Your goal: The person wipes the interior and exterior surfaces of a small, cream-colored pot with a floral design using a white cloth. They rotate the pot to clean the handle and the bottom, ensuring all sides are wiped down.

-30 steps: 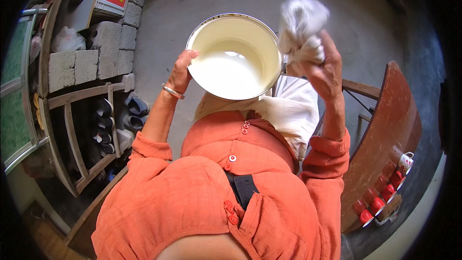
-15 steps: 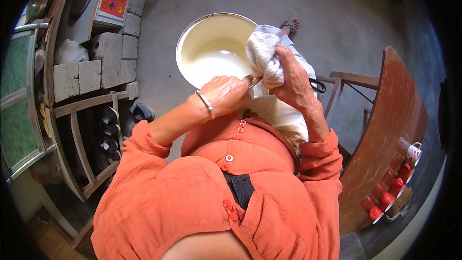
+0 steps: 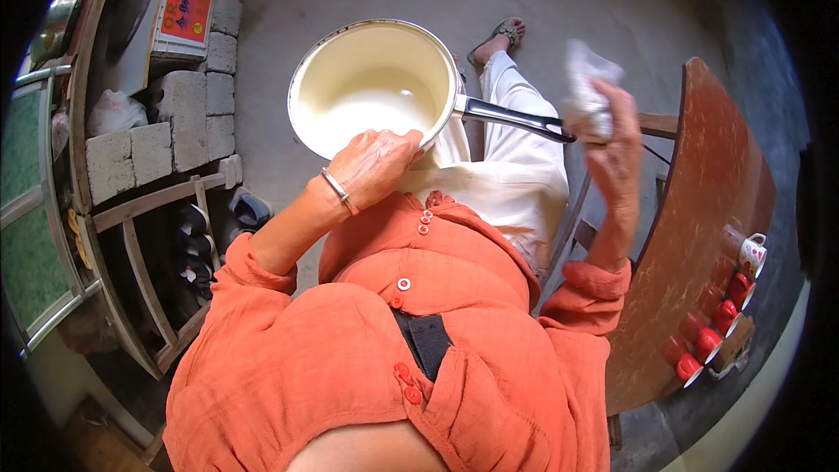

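A cream saucepan with a dark rim is tilted so that its inside faces me, above my lap. Its long black handle points to the right. My left hand grips the near edge of the pan, fingers closed at the rim. Up at the right, my right hand clutches a bunched white cloth, smeared by motion. The cloth's lower end is close to the tip of the handle; whether they touch I cannot tell.
At the right stands a brown wooden table with several red cups and a patterned white mug. Pale blocks, a stove and a wooden rack line the left. My sandalled foot rests on the grey floor.
My right hand has carried the cloth away from the pan's rim, to the right. The handle has come into fuller view as the pan shifted left, with my left hand still on it.
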Demonstrator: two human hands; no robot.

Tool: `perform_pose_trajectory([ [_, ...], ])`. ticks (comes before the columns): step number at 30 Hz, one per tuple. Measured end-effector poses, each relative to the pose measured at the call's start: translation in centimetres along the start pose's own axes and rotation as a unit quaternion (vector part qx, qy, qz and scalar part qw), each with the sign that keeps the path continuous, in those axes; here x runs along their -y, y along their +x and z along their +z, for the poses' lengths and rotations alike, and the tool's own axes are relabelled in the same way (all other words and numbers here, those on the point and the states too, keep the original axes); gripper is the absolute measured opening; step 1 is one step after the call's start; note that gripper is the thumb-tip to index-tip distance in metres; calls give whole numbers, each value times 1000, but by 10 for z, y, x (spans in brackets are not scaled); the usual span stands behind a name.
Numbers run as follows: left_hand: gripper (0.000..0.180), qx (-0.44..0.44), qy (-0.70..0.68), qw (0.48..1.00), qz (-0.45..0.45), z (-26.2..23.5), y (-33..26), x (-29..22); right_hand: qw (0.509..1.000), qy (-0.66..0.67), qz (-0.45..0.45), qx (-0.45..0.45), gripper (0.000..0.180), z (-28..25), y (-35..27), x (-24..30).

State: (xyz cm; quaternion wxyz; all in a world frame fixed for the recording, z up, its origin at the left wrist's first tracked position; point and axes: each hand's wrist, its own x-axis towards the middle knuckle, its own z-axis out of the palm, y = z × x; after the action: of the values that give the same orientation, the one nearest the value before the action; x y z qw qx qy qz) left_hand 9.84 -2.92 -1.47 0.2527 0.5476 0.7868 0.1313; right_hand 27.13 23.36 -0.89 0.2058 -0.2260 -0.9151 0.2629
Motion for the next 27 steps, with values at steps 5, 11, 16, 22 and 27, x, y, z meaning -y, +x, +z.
perform_pose_trajectory([
  [5, 12, -8, 28, 1000, 7, 3, 2, -3, 985, -86, -133, 70, 59, 87, -13, 69],
  [11, 15, 4, 16, 1000, -24, 3, -6, 11, 977, -87, -188, 55, 49, 67, -9, 37],
  [16, 16, 6, 26, 999, -31, 4, -2, 2, 975, -180, 54, 115, 38, 17, -19, -3],
  [22, 16, 21, 42, 998, -42, 8, 0, 0, 988, -116, -102, 2, 43, 30, -16, 31],
  [27, 14, 9, 59, 998, -27, 9, -4, 3, 984, -73, -148, 68, 52, 94, -25, 68],
])
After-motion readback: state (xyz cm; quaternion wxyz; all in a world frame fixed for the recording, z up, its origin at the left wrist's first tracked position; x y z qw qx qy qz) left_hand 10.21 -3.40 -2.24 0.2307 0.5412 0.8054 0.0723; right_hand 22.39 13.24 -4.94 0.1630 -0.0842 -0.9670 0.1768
